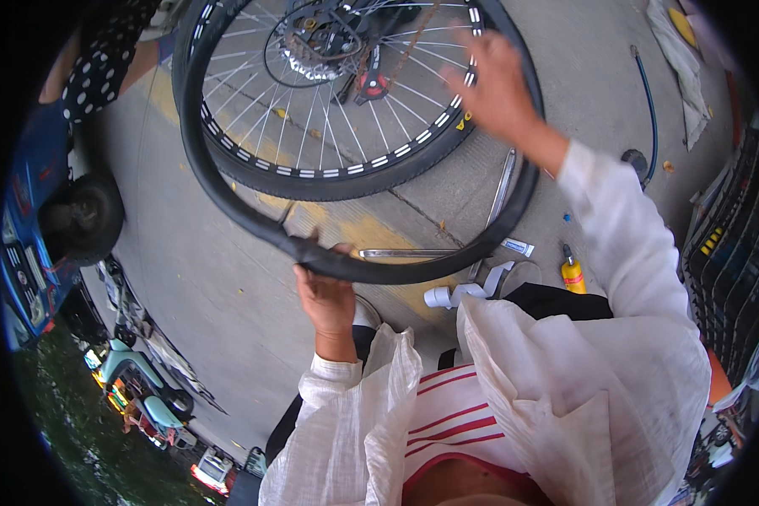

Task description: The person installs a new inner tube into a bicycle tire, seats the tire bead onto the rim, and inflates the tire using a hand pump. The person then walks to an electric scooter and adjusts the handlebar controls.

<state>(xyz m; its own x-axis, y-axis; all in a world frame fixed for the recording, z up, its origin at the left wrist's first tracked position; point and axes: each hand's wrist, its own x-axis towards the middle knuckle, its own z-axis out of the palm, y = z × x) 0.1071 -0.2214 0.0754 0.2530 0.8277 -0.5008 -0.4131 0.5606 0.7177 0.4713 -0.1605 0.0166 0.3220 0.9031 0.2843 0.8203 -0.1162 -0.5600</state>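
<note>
Grey concrete ground (194, 312) spreads across the scene, with a blue vehicle (32, 223) standing on the left. Near the middle, a black rubber tube (396, 271) makes a big ring in front of a bicycle wheel (337, 174) on the far side. The left hand (325, 299) pinches the tube's near left part, probably to keep the ring lifted and spread; the right hand (502, 88) is blurred at the far right of the ring, fingers spread, and I cannot tell whether it touches the rubber. Two metal bars (413, 253) lie partly hidden by the tube, seemingly kept close for easy reach, though they clutter the ground there. White tape (478, 291), a squeeze tube (517, 247) and a yellow bottle (573, 277) sit near right, out of the wheel's way, while a blue hose (648, 110) curves far right
</note>
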